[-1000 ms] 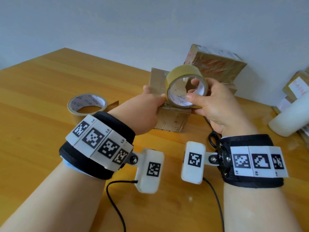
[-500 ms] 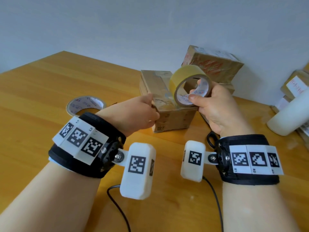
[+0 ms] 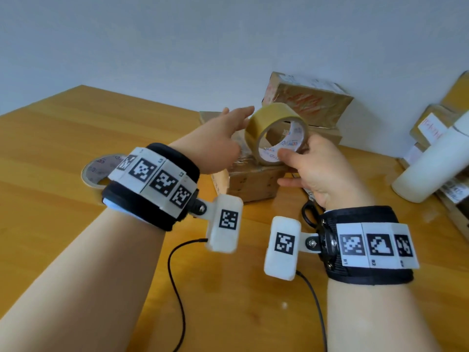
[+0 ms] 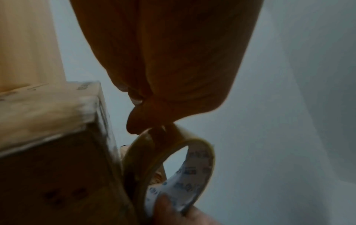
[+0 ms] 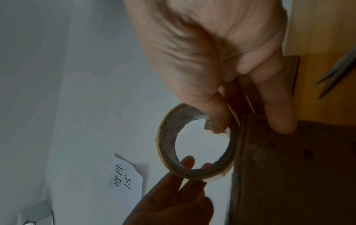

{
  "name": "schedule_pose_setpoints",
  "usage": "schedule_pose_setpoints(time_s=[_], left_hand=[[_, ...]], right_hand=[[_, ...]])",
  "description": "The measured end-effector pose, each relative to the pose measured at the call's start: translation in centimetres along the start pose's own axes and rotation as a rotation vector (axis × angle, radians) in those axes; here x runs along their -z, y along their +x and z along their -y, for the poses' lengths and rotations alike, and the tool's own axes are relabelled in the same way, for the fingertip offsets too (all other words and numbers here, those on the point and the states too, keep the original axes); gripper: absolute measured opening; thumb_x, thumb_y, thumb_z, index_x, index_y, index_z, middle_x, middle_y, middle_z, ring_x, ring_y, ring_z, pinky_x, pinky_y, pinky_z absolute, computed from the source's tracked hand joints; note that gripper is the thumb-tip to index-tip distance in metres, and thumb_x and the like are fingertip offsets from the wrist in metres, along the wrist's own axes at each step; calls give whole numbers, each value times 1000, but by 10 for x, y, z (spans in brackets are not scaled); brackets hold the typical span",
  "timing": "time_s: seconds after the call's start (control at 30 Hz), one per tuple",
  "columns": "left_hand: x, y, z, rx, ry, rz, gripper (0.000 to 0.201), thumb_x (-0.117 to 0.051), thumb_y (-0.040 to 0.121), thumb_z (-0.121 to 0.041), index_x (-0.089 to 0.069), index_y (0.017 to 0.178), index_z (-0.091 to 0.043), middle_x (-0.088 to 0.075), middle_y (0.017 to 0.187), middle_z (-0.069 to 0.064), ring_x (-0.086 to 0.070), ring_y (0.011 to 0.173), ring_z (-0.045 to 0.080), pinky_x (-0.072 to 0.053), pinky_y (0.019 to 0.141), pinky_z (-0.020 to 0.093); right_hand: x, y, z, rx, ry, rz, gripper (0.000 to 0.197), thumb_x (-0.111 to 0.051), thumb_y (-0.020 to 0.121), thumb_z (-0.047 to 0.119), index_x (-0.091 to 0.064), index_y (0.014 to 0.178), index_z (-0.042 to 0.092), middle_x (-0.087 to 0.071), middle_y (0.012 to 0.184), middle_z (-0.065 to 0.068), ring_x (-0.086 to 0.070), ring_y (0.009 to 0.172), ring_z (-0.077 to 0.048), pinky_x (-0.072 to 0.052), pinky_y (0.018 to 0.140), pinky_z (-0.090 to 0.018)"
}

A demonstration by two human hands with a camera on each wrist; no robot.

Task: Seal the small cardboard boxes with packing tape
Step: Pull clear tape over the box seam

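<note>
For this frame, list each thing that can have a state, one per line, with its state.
Tape roll: upright on edge, gripped by the right hand.
Right hand: thumb inside the roll's core.
Left hand: fingers extended, touching the roll's outer side.
Small cardboard box: closed, on the table, under the roll.
Second tape roll: lying flat, untouched.
Scissors: on the table, mostly hidden.

Bright head view; dim, blurred wrist views.
</note>
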State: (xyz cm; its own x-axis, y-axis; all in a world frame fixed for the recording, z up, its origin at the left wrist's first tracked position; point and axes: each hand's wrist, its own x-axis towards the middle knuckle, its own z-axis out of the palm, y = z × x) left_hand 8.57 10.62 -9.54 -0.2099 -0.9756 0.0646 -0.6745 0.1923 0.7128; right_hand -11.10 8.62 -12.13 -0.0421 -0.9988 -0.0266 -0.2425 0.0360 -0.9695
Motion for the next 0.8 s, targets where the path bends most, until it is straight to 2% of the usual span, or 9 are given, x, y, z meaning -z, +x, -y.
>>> schedule_pose_setpoints(time_s=[0.07, 0.1, 0.17, 0.27, 0.37, 0.43, 0.57, 0.7, 0.8], left_hand=[[-5, 5, 0, 3, 73, 34, 80, -48, 90, -1, -18, 151, -43, -39, 154, 0, -28, 147, 30, -32, 115, 55], [-7, 6, -1, 1, 89, 40, 77, -50, 91, -4, -18, 150, -42, -47, 146, 2, -44, 137, 32, -42, 108, 54], [-10, 9, 0, 3, 100, 39, 70, -50, 95, -9, -16, 151, -34, -61, 126, 4, -62, 109, 23, -54, 89, 41], [-7, 8, -4, 24, 167, 31, 74, -52, 97, -17, -7, 155, -29, -64, 115, 5, -61, 94, 18, -45, 70, 28], [-1, 2, -10, 7, 227, 17, 80, -54, 96, -21, -3, 156, -29, -67, 114, 3, -62, 94, 19, -43, 71, 29], [5, 0, -11, -4, 251, -13, 74, -56, 95, -25, -14, 155, -30, -66, 117, 1, -59, 95, 17, -42, 68, 29], [5, 2, -4, 85, 221, -15, 66, -67, 90, -35, -38, 149, -30, -48, 144, 0, -49, 125, 21, -44, 100, 40], [0, 3, 0, 92, 89, 51, 33, -66, 92, -38, -59, 123, -30, -65, 109, -6, -62, 101, 15, -49, 91, 34], [-4, 6, -1, 71, 117, 33, 41, -67, 91, -37, -54, 129, -31, -63, 112, -9, -59, 105, 16, -47, 93, 36]], right_hand=[[-2, 2, -1, 18, 17, -17, 32, -64, 99, 12, -55, 130, 18, -64, 125, -2, -63, 111, -20, -64, 72, -40], [-2, 2, -2, 24, 38, -20, 35, -62, 100, 12, -53, 134, 17, -63, 126, -3, -63, 113, -19, -64, 73, -40], [-2, 4, -3, 27, 102, -17, 37, -60, 102, 11, -49, 137, 18, -63, 128, -4, -63, 115, -20, -64, 77, -42], [-4, 3, -4, 19, 192, 2, 32, -59, 102, 11, -49, 131, 20, -65, 127, -5, -65, 117, -22, -62, 86, -46], [-8, 2, -4, 30, 256, 4, 33, -62, 100, 11, -50, 129, 20, -65, 126, -10, -67, 114, -24, -60, 91, -46], [-8, 1, -3, 26, 257, -9, 32, -64, 98, 10, -51, 125, 21, -62, 128, -13, -65, 112, -25, -62, 84, -42], [-6, -2, 1, 44, 101, 18, 21, -65, 98, 12, -61, 115, 24, -62, 125, -12, -64, 113, -27, -63, 80, -44], [-10, -7, 6, 96, 40, 21, 14, -63, 101, 31, -68, 110, 21, -66, 120, -5, -64, 115, -21, -60, 80, -35], [-11, -14, 14, 123, -3, 15, 40, -55, 96, 60, -73, 99, 25, -68, 113, 9, -60, 113, -12, -56, 85, -35]])
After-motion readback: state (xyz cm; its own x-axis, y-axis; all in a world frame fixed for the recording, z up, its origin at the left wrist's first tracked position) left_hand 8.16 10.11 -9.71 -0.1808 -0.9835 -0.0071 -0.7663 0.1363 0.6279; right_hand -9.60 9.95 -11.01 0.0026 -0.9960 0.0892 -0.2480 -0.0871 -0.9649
